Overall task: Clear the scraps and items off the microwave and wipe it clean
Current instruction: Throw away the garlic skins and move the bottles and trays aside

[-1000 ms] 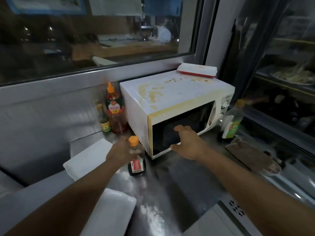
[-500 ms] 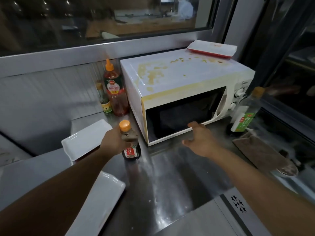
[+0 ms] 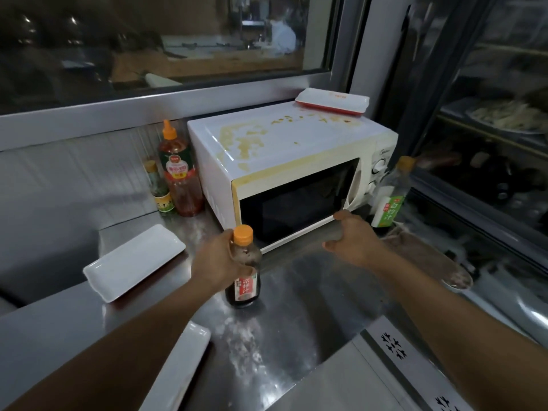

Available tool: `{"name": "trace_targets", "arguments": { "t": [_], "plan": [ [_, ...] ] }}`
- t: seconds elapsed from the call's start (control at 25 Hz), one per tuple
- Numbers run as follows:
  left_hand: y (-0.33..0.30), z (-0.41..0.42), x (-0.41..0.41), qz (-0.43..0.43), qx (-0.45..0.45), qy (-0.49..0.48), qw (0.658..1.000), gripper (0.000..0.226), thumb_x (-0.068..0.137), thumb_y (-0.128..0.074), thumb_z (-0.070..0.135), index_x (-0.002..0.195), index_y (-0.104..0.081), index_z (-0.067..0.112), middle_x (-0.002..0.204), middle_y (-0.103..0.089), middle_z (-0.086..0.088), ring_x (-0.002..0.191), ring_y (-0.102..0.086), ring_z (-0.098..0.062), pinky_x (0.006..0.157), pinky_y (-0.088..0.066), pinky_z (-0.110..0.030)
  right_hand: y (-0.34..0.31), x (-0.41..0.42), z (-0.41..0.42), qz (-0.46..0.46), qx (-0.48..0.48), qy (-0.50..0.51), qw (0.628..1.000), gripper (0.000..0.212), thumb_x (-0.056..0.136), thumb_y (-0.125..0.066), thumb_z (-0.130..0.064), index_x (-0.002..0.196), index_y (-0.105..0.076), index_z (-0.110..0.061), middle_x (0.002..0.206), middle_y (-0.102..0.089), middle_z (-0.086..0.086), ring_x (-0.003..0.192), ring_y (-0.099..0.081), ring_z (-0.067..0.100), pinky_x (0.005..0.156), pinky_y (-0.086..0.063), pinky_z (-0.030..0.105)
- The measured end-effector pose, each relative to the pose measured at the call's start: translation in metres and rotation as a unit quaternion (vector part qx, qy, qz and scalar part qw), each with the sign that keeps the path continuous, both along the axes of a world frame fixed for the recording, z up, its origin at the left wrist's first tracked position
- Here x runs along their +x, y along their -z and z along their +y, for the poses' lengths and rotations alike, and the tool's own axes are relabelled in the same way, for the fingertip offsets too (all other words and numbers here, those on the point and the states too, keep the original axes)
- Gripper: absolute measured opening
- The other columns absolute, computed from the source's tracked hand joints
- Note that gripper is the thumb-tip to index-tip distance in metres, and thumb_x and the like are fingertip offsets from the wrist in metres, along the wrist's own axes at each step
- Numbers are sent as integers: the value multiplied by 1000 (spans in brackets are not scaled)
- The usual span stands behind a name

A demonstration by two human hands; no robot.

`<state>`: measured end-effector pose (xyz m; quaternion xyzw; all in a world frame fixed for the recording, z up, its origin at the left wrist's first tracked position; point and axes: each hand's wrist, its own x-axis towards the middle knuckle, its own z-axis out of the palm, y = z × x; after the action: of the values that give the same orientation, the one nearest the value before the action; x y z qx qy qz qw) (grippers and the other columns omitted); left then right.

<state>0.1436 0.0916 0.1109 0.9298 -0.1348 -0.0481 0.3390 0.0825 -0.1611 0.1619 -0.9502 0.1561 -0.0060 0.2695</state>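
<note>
A white microwave [image 3: 296,149] stands on the steel counter [image 3: 296,336], its top smeared with yellow-brown stains and crumbs. A white tray with a red underside [image 3: 332,100] lies on its back right corner. My left hand [image 3: 218,262] grips a dark sauce bottle with an orange cap [image 3: 243,277], which stands on the counter in front of the microwave's left corner. My right hand [image 3: 353,235] hovers with loosely spread fingers just before the lower right of the door, holding nothing.
A tall red sauce bottle [image 3: 178,173] and a small green-labelled bottle [image 3: 158,188] stand left of the microwave. A clear bottle with a green label [image 3: 391,197] stands at its right, beside a brown cloth [image 3: 427,256]. Two white rectangular plates [image 3: 133,262] [image 3: 178,375] lie at the left.
My right hand has drawn back from the microwave door and shifted right. My left hand keeps its grip on the dark bottle, which stays on the counter in front of the microwave.
</note>
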Motion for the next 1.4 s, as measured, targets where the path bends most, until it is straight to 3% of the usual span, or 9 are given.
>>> {"name": "trace_targets", "arguments": {
  "t": [0.2,0.4,0.68,0.84,0.96,1.2,1.32,1.4],
  "plan": [
    [-22,-58,-5,-9,9,34,999,67,54,-85,38,110,-53,21,103,-66,1,94,-62,-24,80,-52,-37,-6,-9,-42,-21,12,43,999,62,78,-71,-21,130,-42,-6,127,-49,17,118,-49,31,93,-41,31],
    [-38,-128,-1,9,-8,31,999,66,51,-86,40,105,-53,21,103,-66,2,97,-62,-24,84,-53,-43,-2,-2,-111,-56,16,109,992,59,76,-74,-26,123,-44,-6,120,-54,17,107,-54,32,78,-40,29],
    [-41,-219,16,22,-23,-39,999,65,50,-85,37,106,-55,27,103,-67,5,97,-63,-20,86,-54,-43,20,51,-225,-72,61,108,990,62,72,-77,-19,121,-42,-5,120,-56,16,109,-55,32,83,-44,33],
    [-37,-258,22,4,-27,-96,995,59,53,-84,37,105,-55,29,100,-68,6,94,-64,-18,83,-55,-44,39,81,-272,-44,106,39,993,91,72,-78,-16,145,-24,-11,142,-38,11,129,-41,28,101,-38,33],
    [-31,-282,25,-4,-12,-134,991,61,53,-85,36,106,-55,27,98,-66,6,92,-64,-18,79,-56,-44,52,99,-288,-37,131,-7,991,100,69,-80,-13,148,-18,-16,145,-37,7,130,-40,26,104,-37,34],
    [-20,-301,29,9,6,-157,988,58,54,-84,35,104,-55,28,98,-67,7,91,-64,-18,78,-56,-43,72,121,-293,-35,195,-52,979,74,71,-78,-5,133,-39,-19,125,-57,1,116,-53,21,93,-43,29],
    [-19,-300,27,4,10,-168,986,61,53,-84,36,105,-54,28,100,-66,7,92,-63,-17,79,-55,-43,77,122,-292,-28,196,-71,978,58,70,-79,-7,117,-47,-18,113,-61,1,106,-57,20,91,-48,36],
    [-20,-296,24,0,12,-178,984,61,52,-84,37,105,-54,29,100,-66,7,92,-63,-18,78,-55,-43,74,121,-289,-31,185,-79,979,53,69,-80,-9,111,-48,-17,108,-61,0,101,-58,19,84,-48,33]
  ]
}}
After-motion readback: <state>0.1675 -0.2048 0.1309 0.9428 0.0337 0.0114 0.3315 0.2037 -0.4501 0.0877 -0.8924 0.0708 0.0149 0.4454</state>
